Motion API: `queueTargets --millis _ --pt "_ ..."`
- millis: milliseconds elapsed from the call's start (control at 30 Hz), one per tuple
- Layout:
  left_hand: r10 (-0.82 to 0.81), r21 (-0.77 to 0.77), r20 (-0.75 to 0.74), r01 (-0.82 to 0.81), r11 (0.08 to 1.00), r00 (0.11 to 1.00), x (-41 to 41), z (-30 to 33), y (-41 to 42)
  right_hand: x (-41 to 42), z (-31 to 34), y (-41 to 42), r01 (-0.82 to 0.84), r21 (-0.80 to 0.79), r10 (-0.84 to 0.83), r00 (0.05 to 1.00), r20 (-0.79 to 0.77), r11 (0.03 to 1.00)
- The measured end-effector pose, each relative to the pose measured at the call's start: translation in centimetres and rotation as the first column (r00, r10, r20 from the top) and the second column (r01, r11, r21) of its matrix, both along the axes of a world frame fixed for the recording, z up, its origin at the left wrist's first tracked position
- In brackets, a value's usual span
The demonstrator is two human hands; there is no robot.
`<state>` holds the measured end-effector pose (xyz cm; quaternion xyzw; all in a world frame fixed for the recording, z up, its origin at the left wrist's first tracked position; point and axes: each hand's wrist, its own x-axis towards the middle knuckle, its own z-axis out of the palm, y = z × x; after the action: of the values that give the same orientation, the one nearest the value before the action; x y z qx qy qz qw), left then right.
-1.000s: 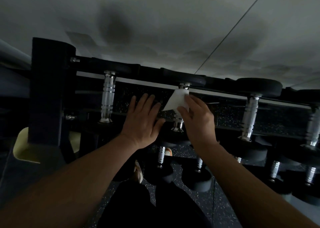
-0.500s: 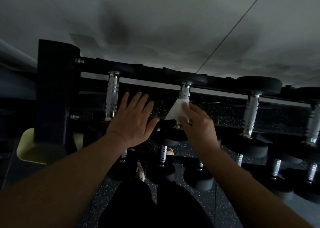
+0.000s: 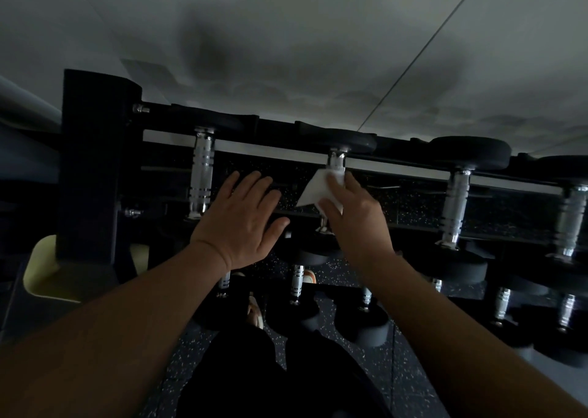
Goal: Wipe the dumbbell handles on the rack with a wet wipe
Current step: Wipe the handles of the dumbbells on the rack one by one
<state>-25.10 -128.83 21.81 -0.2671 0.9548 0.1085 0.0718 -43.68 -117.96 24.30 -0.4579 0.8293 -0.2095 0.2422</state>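
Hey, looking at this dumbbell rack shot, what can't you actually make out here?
- Head view: the middle of the second handle is covered by the wet wipe and the right hand.
- Whether the left hand, fingers straight, touches the rack: its palm side is hidden.
- Lower-tier dumbbells: partly hidden by both forearms and too dark for detail.
- Rightmost handle: its dumbbell is cut off by the frame edge.

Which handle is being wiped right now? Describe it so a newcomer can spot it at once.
Start at the black upright post at the left end of the rack and follow the top row rightwards. Pass the bare chrome handle beside the post; the next handle is the one. Only it has a white wipe pressed round it by the right hand.
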Motion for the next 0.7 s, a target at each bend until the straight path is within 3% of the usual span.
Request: queueTargets --millis 233,533,633,700 --pt "-0.002 0.004 0.006 0.002 1.000 1.000 0.0 0.0 0.0 0.0 -0.5 0.0 0.053 0.003 -0.053 0.994 0.100 0.999" --pt "0.007 0.000 -0.009 -0.007 1.000 1.000 0.1 -0.1 0.0 -0.8 -0.7 1.4 -0.020 0.020 0.016 0.983 0.184 1.000" --pt "0.005 0.001 -0.007 -0.005 1.000 1.000 0.1 0.0 0.1 -0.8 -0.4 1.3 0.148 0.014 -0.145 0.938 0.314 0.989" --pt "0.008 0.004 -0.005 -0.008 1.000 1.000 0.0 0.1 0.0 -1.1 -0.3 0.3 0.248 0.001 -0.235 0.920 0.315 0.969"
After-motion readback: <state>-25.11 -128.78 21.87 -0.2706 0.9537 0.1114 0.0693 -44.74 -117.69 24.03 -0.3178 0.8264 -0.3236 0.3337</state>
